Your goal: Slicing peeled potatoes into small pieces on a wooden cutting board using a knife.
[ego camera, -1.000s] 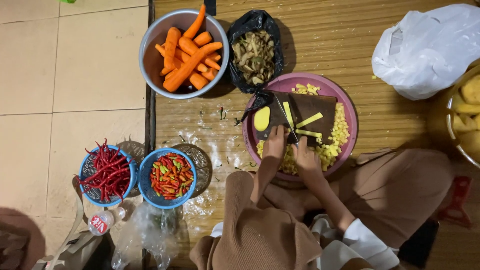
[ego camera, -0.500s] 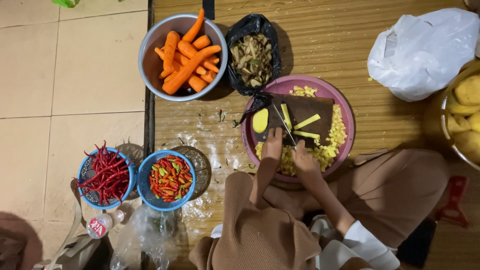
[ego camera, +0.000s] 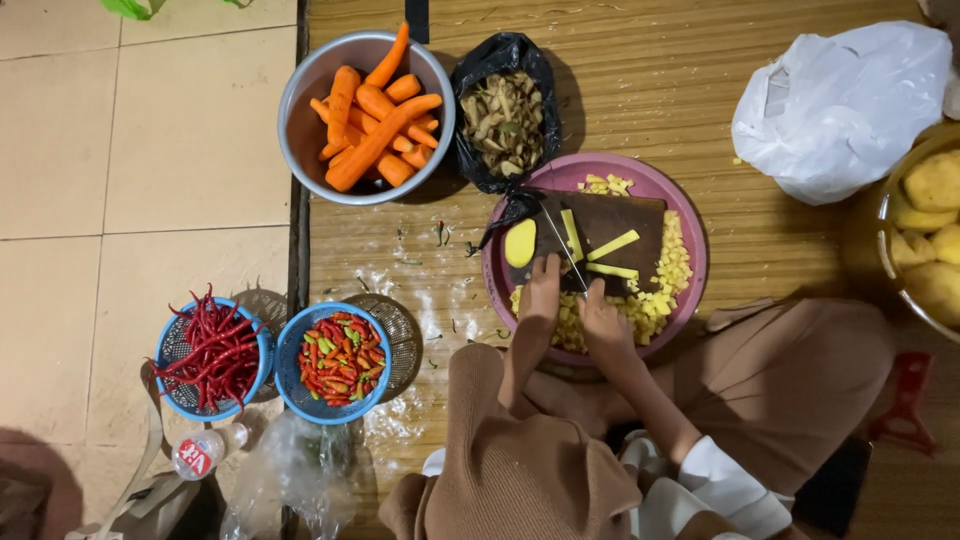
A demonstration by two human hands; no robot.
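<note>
A woven mat (ego camera: 640, 90) covers most of the floor, with pale tiles (ego camera: 140, 150) to its left. On the mat sits a white plastic bag (ego camera: 840, 105) at the far right, and a metal bowl of carrots (ego camera: 365, 115) near the top. Beside the bowl is a black bag of peelings (ego camera: 503, 115). In front of the person lies a round pink tray (ego camera: 690, 215) carrying a dark cutting board (ego camera: 625, 225), with diced yellow cubes (ego camera: 665, 285) heaped around the board's near and right edges. Two small blue baskets stand at the lower left: one of long red chillies (ego camera: 210, 350), one of short mixed chillies (ego camera: 338, 358).

The left hand (ego camera: 540, 290) rests its fingers on the board's near edge, just beside a yellow potato half (ego camera: 519, 243). The right hand (ego camera: 603, 322) has its fingers closed round the handle of a knife (ego camera: 562, 245) (its thin blade angled across the board), with yellow strips (ego camera: 612, 246) lying to the right.
</note>
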